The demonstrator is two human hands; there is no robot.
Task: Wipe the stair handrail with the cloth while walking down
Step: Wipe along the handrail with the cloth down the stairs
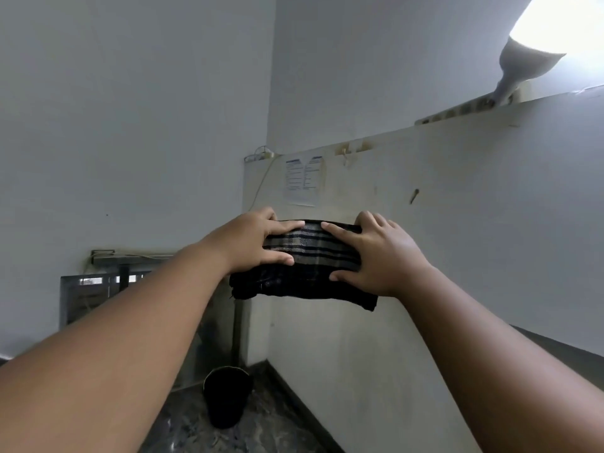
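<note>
A dark plaid cloth [310,259] with pale stripes is held up in front of me at chest height, folded into a broad band. My left hand [255,240] grips its left end, thumb below and fingers over the top. My right hand [376,253] grips its right end the same way. The cloth's lower edge hangs loose between the two hands. No stair handrail is visible in this view.
A pale wall panel [457,223] runs along the right with a paper notice [302,179] and a lit bulb [536,53] above. A black bucket [227,397] stands on the dark marble floor [261,429] in the corner. A metal-framed glass panel [88,295] is at left.
</note>
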